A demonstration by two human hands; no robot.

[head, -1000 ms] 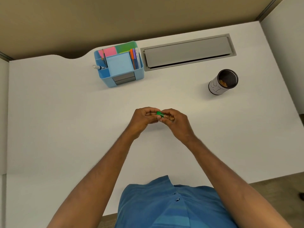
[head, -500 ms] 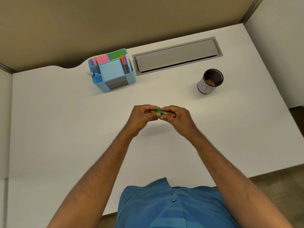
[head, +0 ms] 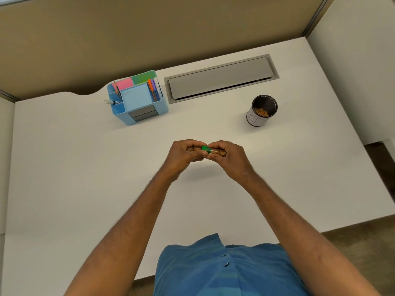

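Observation:
Both my hands meet above the middle of the white desk (head: 85, 178). Between them is a small clear tube with a green cap (head: 206, 148) and brownish contents. My left hand (head: 184, 154) pinches the green cap end with thumb and fingers. My right hand (head: 229, 155) curls round the clear body of the tube, hiding most of it. The tube lies roughly level, cap pointing left.
A blue desk organiser (head: 139, 99) with sticky notes and pens stands at the back left. A grey cable hatch (head: 221, 79) is set in the desk behind. A dark mesh cup (head: 261, 111) with brown bits inside stands at the right. Tan partition walls border the desk.
The hands keep the same hold on the tube. The view has shifted slightly, so the organiser and cup sit a little further left in the picture.

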